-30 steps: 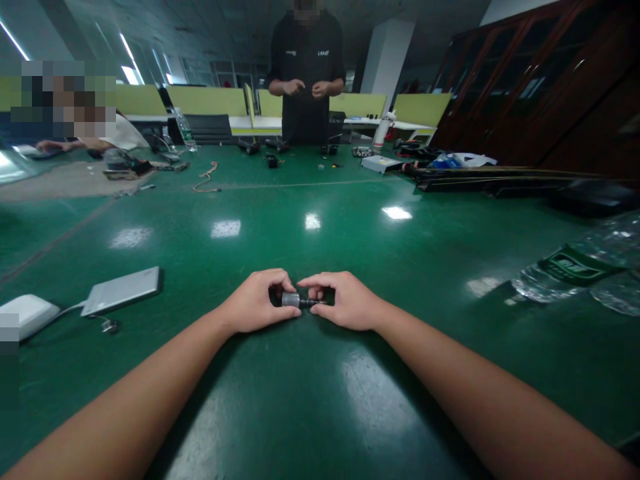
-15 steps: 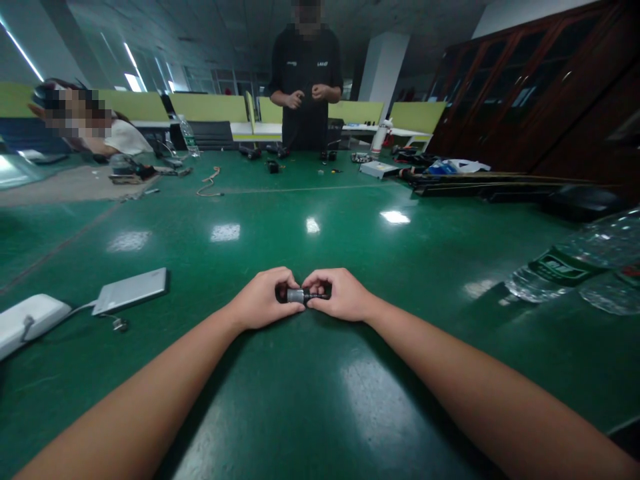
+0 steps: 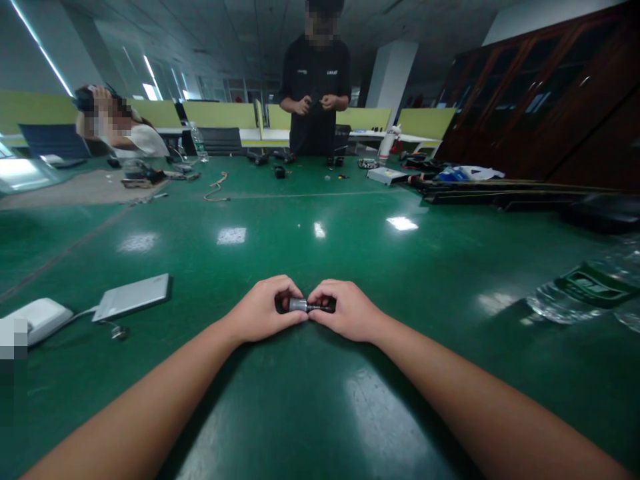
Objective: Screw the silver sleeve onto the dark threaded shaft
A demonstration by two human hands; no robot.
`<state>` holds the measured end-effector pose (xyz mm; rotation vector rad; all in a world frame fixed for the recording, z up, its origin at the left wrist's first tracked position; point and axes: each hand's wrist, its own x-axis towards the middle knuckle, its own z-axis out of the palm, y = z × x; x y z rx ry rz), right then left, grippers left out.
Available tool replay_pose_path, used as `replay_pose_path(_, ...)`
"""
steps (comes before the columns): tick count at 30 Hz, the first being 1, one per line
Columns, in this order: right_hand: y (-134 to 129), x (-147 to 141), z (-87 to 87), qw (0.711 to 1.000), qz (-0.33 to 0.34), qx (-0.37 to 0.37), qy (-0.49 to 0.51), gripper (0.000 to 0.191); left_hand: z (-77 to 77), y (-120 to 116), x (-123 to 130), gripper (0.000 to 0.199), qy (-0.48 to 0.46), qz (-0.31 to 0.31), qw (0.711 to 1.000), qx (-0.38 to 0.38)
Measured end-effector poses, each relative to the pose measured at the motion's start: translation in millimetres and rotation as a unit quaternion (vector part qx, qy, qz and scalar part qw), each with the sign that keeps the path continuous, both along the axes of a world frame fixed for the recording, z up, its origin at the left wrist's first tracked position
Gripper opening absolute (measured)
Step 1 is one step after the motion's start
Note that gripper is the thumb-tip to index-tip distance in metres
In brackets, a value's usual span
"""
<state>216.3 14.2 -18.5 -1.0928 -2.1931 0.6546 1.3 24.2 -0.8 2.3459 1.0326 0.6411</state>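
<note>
Low over the green table (image 3: 250, 247), a small grey metal cylinder (image 3: 298, 305) lies level between my two hands. From its right end runs a thin, dark, ridged shaft (image 3: 317, 307). My left hand (image 3: 260, 312) is closed around the cylinder, thumb in front and fingers curled behind. My right hand (image 3: 356, 312) pinches the shaft side close to where it meets the cylinder, and the thumbs nearly touch. Both outer ends of the piece sit in shadow inside my palms, so its exact kind cannot be made out.
At left lie a silver rectangular device (image 3: 133, 297) and a cabled white block (image 3: 40, 317). Water bottles (image 3: 583, 287) stand at right. Black strips (image 3: 465, 193) and a grey box (image 3: 387, 175) lie farther back. A person in black (image 3: 317, 93) stands opposite; another (image 3: 145, 140) sits at left.
My view has shifted slightly, so the scene sits lower and farther right. Both hands keep their hold on the piece. The seated person has lifted the head and raised a hand to it.
</note>
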Motion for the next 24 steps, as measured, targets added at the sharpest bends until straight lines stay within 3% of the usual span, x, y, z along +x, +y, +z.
replay_pose_path(8,-5.0,-0.5,4.2,0.999,0.013,0.034,-0.012,0.013,1.2,-0.7,1.5,0.021,0.012,0.006,1.0,-0.005)
replay_pose_path(24,-6.2,4.5,6.8,1.0,0.007,0.016,-0.025,0.012,0.2,-1.0,1.5,0.021,0.014,0.008,1.0,-0.001)
